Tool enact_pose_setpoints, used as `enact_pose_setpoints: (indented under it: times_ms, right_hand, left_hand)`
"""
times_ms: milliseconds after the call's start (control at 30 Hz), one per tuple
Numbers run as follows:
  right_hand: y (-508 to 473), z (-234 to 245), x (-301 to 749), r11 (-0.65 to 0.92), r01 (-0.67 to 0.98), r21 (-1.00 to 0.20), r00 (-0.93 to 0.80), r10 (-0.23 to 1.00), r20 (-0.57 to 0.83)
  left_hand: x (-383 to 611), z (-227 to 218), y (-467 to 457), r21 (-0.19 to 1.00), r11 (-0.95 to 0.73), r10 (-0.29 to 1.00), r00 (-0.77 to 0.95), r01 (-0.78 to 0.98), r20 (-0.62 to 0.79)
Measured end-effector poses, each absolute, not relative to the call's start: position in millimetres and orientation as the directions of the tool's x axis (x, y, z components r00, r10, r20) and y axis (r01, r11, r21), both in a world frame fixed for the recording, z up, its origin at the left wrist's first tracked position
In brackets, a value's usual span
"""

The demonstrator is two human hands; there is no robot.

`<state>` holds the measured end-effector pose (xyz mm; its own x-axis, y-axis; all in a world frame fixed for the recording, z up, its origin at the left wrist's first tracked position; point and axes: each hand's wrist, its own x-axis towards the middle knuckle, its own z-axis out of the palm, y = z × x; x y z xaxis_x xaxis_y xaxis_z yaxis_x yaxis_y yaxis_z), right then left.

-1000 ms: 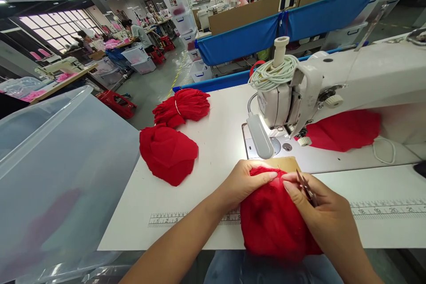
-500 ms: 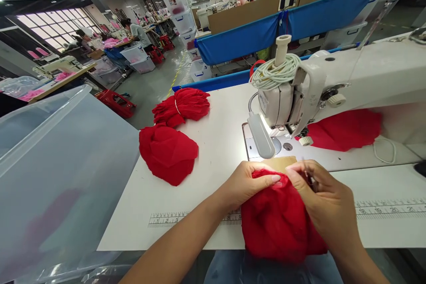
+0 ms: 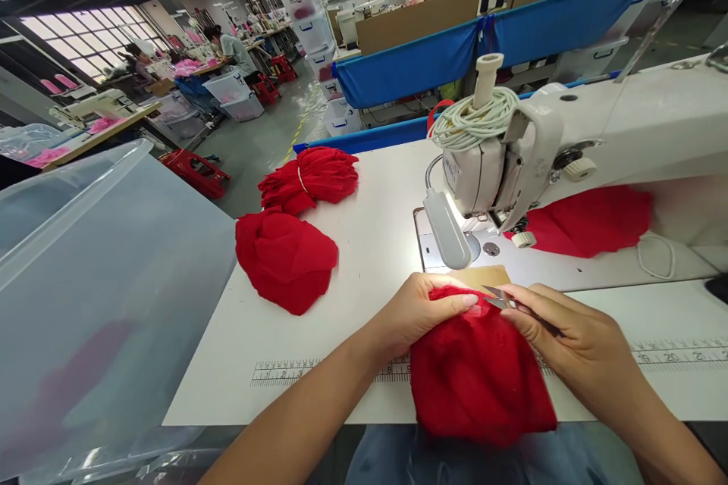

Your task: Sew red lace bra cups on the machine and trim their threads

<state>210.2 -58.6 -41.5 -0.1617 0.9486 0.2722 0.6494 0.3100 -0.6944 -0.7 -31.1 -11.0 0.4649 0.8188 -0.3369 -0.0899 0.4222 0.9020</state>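
Observation:
A piece of red fabric (image 3: pixel 481 375) hangs over the table's front edge toward my lap. My left hand (image 3: pixel 429 311) pinches its upper edge between thumb and fingers. In my right hand (image 3: pixel 569 326) is a pair of thread snips (image 3: pixel 499 297), the blades parted and pointing left at the fabric's top edge, close to my left thumb. Just behind the fabric lies a tan patch (image 3: pixel 483 276) on the sewing machine bed. The sewing machine (image 3: pixel 614 129) stands behind my hands, its small lamp (image 3: pixel 447 231) lit.
A folded red piece (image 3: pixel 287 261) and a tied red bundle (image 3: pixel 324 176) lie on the left of the white table (image 3: pixel 216 402). A large translucent bin (image 3: pixel 142 242) stands at the table's left side. More red fabric (image 3: pixel 591 223) lies under the machine arm. A printed ruler (image 3: pixel 284 373) runs along the front.
My right hand has let go of the fabric edge and turned, bringing the snips' blades forward to it. My left hand keeps its pinch in nearly the same place.

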Motion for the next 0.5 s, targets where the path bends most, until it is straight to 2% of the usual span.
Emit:
enact_pose_setpoints:
  times_ms: [100, 233, 367, 433, 500]
  right_hand:
    - [-60.6, -39.2, 199.1, 0.231, 0.596, -0.769, -0.07, 0.969, 0.236]
    - [-66.0, -34.3, 193.8, 0.055, 0.415, -0.908, 0.107, 0.988, 0.109]
    - [-80.1, -26.9, 188.6, 0.049, 0.371, -0.927, 0.047, 0.996, 0.072]
    - [-91.4, -26.4, 181.2, 0.063, 0.393, -0.917, -0.032, 0.998, 0.055]
    - [-102.2, -30.9, 172.8, 0.14, 0.463, -0.875, -0.159, 0.985, 0.074]
  left_hand:
    - [-1.8, -9.1, -30.6, 0.893, 0.44, 0.815, 0.459, -0.096, -0.353]
    - [-4.0, -7.9, -28.6, 0.867, 0.469, 0.832, 0.414, -0.168, -0.369]
    - [-4.4, -14.4, -25.5, 0.805, 0.542, 0.816, 0.379, -0.241, -0.436]
    - [-4.6, -18.7, -23.2, 0.754, 0.584, 0.8, 0.371, -0.302, -0.471]
    - [-5.6, -21.2, -21.0, 0.67, 0.637, 0.767, 0.405, -0.381, -0.498]
